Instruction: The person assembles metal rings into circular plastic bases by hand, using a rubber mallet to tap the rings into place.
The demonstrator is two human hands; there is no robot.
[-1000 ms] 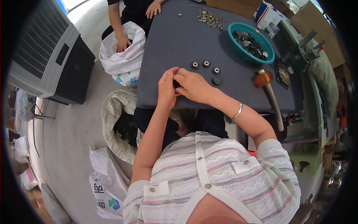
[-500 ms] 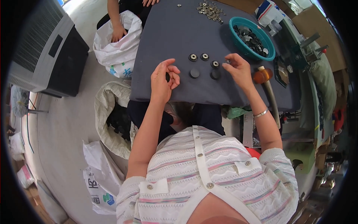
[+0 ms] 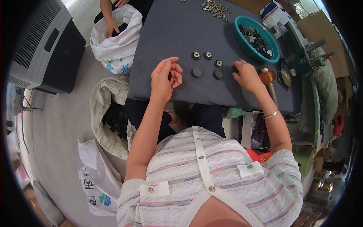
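Observation:
My left hand (image 3: 163,80) hovers over the left part of the grey-covered table (image 3: 159,41), its fingers curled round a black disc (image 3: 169,76) that shows only in part. Further right, my right hand (image 3: 247,77) is low over the table, its fingertips closed on a dark disc (image 3: 235,69) mostly hidden by them. Between my hands lie two plain black discs (image 3: 196,72). Just beyond them sit three black discs with metal rings (image 3: 207,55) at their centres. A mallet with an amber head (image 3: 267,76) lies beside my right hand, its handle partly behind my forearm.
A teal basket (image 3: 242,44) of dark and grey discs stands at the far right. Small metal rings (image 3: 214,9) are heaped at the back. A co-worker's hand (image 3: 111,27) reaches into a white sack (image 3: 109,53). Another open sack (image 3: 99,128) stands left of my legs.
My right hand has lowered toward the table and shifted slightly right, its fingers now turned down on a dark disc. My left hand keeps nearly the same pose.

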